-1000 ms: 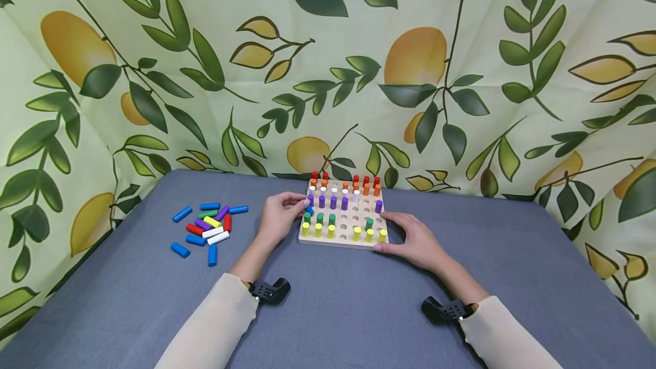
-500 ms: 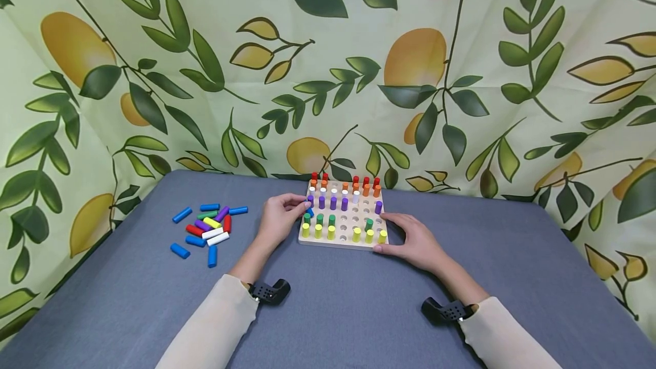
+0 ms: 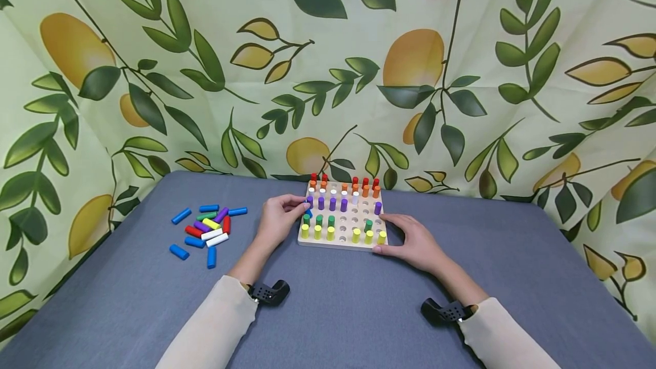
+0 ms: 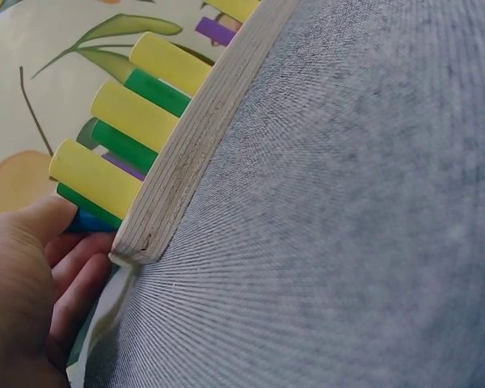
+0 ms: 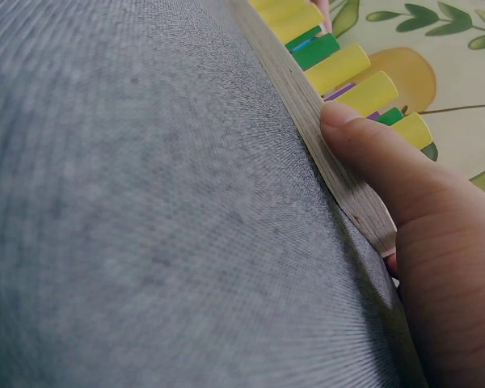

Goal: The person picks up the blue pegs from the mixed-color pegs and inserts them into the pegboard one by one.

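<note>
A wooden pegboard [image 3: 333, 245] lies on the table, bearing upright pegs in rows by colour. Yellow pegs [image 3: 330, 233] form the front row, with green pegs [image 3: 319, 220] behind; purple, white, orange and red rows stand further back. My left hand [image 3: 277, 222] is at the board's left edge, thumb and fingers pinching a blue peg [image 4: 93, 221] between the green and purple rows. The fingers partly cover it, and its lower end is hidden. At the front right corner my right hand [image 3: 416, 242] grips the board, thumb on the front edge [image 5: 339, 153] and fingers along the right side.
Loose pegs lie in a pile on the table left of my left hand: several blue pegs [image 3: 179, 251], plus red, purple, green, yellow and white pegs [image 3: 217, 240]. Several board holes [image 3: 343, 220] hold no peg. A patterned cloth [image 3: 328, 73] hangs behind the table.
The blue peg goes from slanted to more upright and lower at the board's left edge, still in my left hand. My right hand keeps its hold on the board.
</note>
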